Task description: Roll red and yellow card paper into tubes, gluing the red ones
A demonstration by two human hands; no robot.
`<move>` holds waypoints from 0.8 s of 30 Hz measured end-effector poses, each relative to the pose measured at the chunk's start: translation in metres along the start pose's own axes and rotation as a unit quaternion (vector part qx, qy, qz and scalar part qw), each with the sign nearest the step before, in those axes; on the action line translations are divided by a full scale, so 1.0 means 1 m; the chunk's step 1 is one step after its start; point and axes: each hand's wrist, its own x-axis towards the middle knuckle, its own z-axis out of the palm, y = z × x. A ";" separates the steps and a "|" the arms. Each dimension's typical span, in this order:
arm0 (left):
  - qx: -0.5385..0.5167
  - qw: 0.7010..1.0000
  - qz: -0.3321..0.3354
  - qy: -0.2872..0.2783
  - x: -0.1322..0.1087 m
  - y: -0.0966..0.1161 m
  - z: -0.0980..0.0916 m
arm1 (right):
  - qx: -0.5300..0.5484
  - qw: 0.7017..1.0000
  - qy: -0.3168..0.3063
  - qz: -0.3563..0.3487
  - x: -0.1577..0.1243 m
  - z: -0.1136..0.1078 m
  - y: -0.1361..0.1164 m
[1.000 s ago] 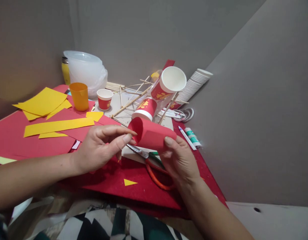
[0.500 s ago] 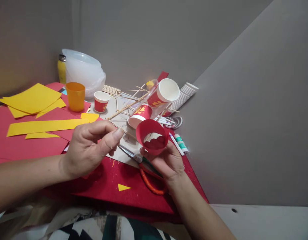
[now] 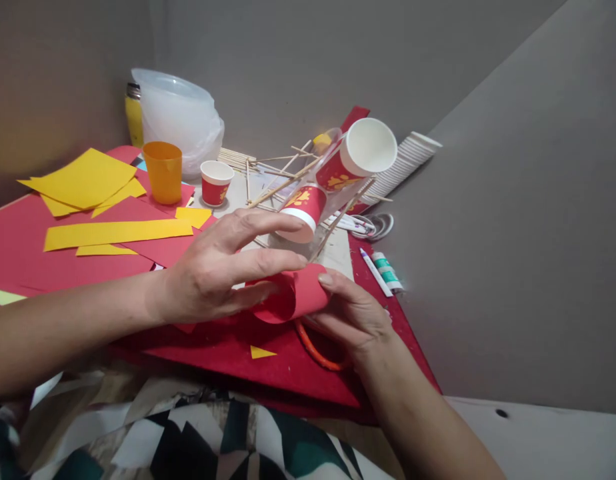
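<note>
My right hand grips a rolled red paper tube, thumb on its outside, the open end facing left. Reaching over the tube from the left, my left hand has its fingers stretched and apart. Its fingertips lie at the tube's upper edge and the thumb is at the opening. Beneath my right hand shows an orange scissors handle; the blades are hidden. Just beyond the hands, two red-and-white paper cups, one upper and one lower, sit in a clear plastic piece among wooden sticks.
On the left lie yellow paper pieces and red sheets. Behind them stand an orange cup, a small paper cup and a translucent bucket. A stack of white cups, a cable and a marker are at right.
My left hand has opened from a pinch and moved right onto the red paper tube. My right hand has tilted the tube so its opening turns left. The view has shifted slightly.
</note>
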 end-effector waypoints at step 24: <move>0.036 0.987 0.154 -0.017 -0.004 -0.018 0.009 | 0.043 0.998 0.020 0.040 0.004 0.002 0.001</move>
